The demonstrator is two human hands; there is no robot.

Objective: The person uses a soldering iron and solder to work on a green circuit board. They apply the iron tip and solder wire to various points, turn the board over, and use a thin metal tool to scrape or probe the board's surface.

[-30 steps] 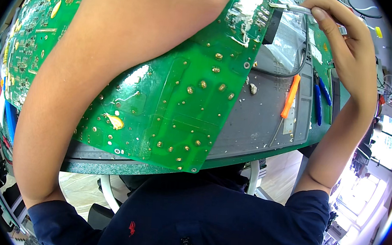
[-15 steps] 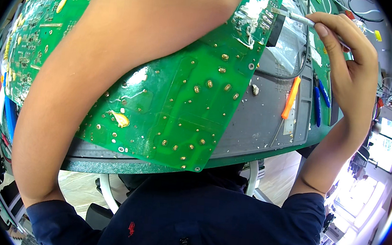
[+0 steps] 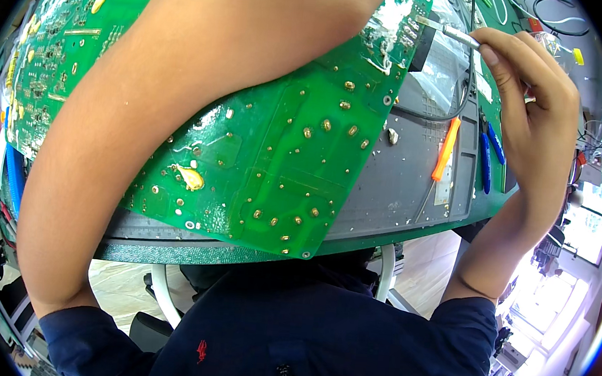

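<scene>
A large green circuit board (image 3: 297, 145) lies tilted across the mat, solder joints showing. White paste-like residue (image 3: 388, 22) covers its far right corner, and a yellow glue blob (image 3: 190, 178) sits nearer me. My left forearm crosses over the board; my left hand (image 3: 351, 1) is at the far edge, its fingers out of the picture. At the right, my right hand (image 3: 538, 90) is closed around a slim silver-grey tool (image 3: 461, 36) with a flat, pale tip. That tip points left, at the board's edge beside the residue; whether it touches cannot be made out.
On the grey mat (image 3: 385, 195) are an orange-handled screwdriver (image 3: 446, 150) and a small whitish lump (image 3: 392, 136). Blue-handled pliers (image 3: 486, 160) lie at its right. A clear plastic bag (image 3: 437, 75) and a black cable (image 3: 420, 115) are beyond.
The board has shifted slightly, its near edge moving a little away from me. My right hand and the tool have moved slightly left and down.
</scene>
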